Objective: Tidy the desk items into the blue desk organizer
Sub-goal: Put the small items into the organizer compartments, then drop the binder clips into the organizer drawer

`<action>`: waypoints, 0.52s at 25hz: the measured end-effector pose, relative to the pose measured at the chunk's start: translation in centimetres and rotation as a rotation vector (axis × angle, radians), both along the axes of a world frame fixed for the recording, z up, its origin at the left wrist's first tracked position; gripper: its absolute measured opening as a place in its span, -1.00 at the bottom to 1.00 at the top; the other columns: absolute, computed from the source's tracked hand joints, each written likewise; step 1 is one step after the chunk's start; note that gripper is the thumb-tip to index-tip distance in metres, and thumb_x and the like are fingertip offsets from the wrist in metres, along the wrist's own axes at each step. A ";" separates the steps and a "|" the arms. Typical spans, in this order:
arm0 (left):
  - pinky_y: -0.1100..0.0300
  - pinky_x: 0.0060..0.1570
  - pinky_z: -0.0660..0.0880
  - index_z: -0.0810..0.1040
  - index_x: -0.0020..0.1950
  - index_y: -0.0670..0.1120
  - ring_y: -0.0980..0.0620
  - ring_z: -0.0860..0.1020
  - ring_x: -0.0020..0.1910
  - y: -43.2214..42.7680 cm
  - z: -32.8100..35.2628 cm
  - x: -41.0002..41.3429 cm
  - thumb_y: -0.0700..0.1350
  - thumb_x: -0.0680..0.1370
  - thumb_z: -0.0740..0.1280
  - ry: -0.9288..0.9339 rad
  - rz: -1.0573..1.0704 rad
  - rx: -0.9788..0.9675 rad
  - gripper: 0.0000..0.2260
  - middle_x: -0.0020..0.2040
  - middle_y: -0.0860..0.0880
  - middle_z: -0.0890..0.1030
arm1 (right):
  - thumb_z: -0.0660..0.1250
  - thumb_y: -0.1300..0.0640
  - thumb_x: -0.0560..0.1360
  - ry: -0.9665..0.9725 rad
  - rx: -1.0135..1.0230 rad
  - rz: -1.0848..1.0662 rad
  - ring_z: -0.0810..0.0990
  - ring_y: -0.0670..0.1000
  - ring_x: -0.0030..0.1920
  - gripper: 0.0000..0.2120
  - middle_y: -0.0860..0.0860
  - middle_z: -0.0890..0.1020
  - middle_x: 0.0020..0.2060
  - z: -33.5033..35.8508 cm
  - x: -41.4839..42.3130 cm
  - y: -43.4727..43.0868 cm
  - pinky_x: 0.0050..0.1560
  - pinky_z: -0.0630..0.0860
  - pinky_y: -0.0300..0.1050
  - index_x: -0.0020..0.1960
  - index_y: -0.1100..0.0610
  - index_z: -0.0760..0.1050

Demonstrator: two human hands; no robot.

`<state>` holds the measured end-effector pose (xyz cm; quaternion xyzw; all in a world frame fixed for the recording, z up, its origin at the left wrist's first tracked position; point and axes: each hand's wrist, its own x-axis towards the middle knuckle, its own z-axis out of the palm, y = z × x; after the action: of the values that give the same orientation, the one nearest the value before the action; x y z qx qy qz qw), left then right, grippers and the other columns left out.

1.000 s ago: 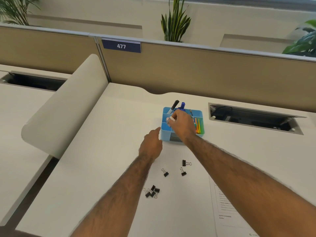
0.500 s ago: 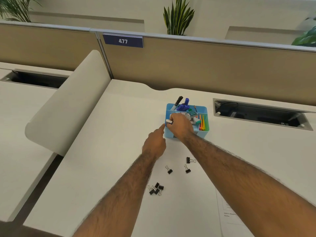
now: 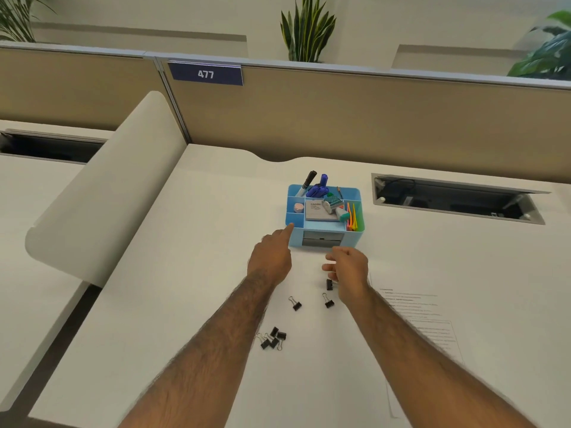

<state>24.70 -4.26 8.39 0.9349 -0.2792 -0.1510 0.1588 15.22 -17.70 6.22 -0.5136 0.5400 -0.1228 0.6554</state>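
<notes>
the blue desk organizer (image 3: 324, 233) sits mid-desk, already stuffed with markers, a notepad and glue, so what's left looks like the binder clips. those should be light, hard and a bit slippery, springy wire loops on a small steel body, so i'd pinch the black body from the sides rather than the floppy handles. the right hand (image 3: 349, 268) hovers empty with fingers loosely curled and apart, and the nearest binder clip (image 3: 329, 284) lies just below its fingertips, apart from them as far as i can tell. two more clips sit nearby, and a clip pile (image 3: 273, 338) lies closer to me. the left hand (image 3: 272, 257) has its index finger out, tip touching the organizer's front-left corner, holding nothing.
</notes>
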 end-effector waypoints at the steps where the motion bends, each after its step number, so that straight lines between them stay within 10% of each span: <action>1: 0.02 0.26 0.44 0.05 0.61 0.11 -0.06 0.42 0.35 0.0 0.0 -0.1 -0.20 0.63 0.21 0.003 0.011 0.006 -0.39 0.51 -0.01 0.35 | 0.31 0.20 0.56 -0.043 0.173 -0.084 0.65 0.02 -0.25 -0.87 0.09 0.67 -0.08 -0.2 -0.2 -0.1 -0.37 0.51 -0.19 0.10 0.18 0.51; 5: 0.00 0.23 0.47 0.03 0.60 0.16 -0.06 0.42 0.35 0.1 -0.3 -0.3 -0.21 0.63 0.20 0.025 0.046 0.000 -0.38 0.49 -0.02 0.38 | 0.32 0.26 0.54 -0.324 0.576 -0.188 0.53 -0.03 -0.38 -0.79 0.10 0.61 -0.21 -0.3 0.7 -0.2 -0.48 0.41 -0.26 0.17 0.22 0.50; 13: -0.02 0.26 0.49 0.03 0.60 0.19 -0.03 0.37 0.41 0.3 -0.5 -0.2 -0.31 0.60 0.18 0.056 0.059 -0.043 -0.32 0.52 -0.01 0.33 | 0.21 0.37 0.49 -0.483 0.746 -0.336 0.54 -0.02 -0.42 -0.71 0.11 0.64 -0.21 0.4 2.5 1.6 -0.45 0.41 -0.25 0.17 0.26 0.52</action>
<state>24.45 -4.01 7.84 0.9344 -0.2504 -0.1665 0.1909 17.71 -16.07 6.63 -0.1054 0.4552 -0.1405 0.8729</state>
